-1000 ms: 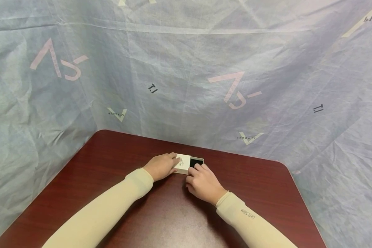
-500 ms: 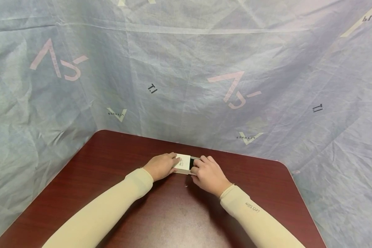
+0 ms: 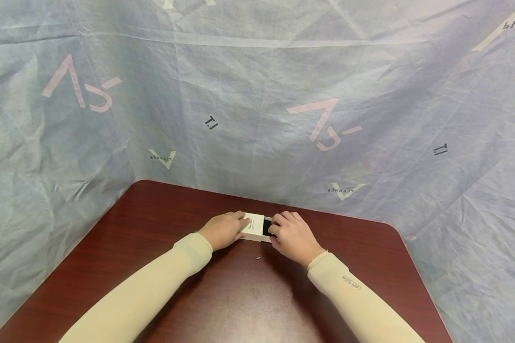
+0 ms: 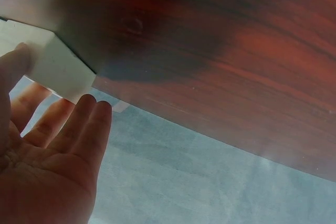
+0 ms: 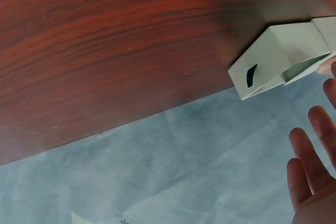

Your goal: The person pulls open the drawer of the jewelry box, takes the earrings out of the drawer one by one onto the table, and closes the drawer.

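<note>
A small white sliding box [image 3: 255, 227] with dark print on top lies near the table's back edge. My left hand [image 3: 223, 230] grips its left end, thumb on the near side and fingers on the far side. Out of the right end sticks the inner tray [image 5: 265, 56], whose end wall has a dark slot. Black shows inside the tray in the head view. Over this tray hangs my right hand [image 3: 295, 238], fingers bent loosely, one fingertip at the tray's opening in the right wrist view. The right thumb is hidden there.
The box lies on a dark red wood table [image 3: 163, 214] with rounded corners. A tiny pale scrap [image 3: 258, 257] sits just in front of the box. Grey printed cloth [image 3: 257, 119] hangs behind the table and at both sides.
My right hand has moved right and a little away from me, from the tray's near corner to over its outer end. The left hand and the box have stayed put.
</note>
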`<move>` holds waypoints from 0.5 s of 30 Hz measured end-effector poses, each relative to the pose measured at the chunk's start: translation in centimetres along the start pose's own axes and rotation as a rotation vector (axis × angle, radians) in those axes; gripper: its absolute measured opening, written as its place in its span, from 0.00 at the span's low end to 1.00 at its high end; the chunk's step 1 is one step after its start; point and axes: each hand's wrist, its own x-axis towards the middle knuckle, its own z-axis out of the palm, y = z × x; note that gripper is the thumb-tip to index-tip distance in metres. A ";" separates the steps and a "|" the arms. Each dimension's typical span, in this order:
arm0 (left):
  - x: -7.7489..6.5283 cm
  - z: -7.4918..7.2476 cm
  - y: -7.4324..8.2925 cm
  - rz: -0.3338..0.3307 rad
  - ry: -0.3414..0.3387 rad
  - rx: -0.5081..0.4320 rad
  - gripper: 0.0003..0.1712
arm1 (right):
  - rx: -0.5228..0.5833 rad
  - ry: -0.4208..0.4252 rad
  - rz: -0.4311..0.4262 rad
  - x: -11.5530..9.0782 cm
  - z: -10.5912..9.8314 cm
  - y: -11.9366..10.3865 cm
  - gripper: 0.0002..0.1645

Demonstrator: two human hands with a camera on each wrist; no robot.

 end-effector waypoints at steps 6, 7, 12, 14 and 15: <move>0.0 -0.1 0.0 0.004 0.015 -0.004 0.28 | 0.014 -0.008 0.020 0.0 0.4 0.6 0.08; -0.1 -0.1 0.1 0.003 0.013 -0.003 0.28 | 0.018 -0.009 0.022 0.0 0.4 0.7 0.08; -0.2 -0.3 0.2 0.003 0.007 0.009 0.28 | 0.021 -0.022 0.035 0.0 0.6 1.2 0.08; -0.2 -0.3 0.2 0.005 0.009 0.016 0.28 | 0.021 -0.032 0.043 0.1 0.6 1.4 0.08; -0.2 -0.2 0.1 0.006 0.010 0.020 0.28 | 0.020 -0.037 0.046 0.1 0.6 1.5 0.08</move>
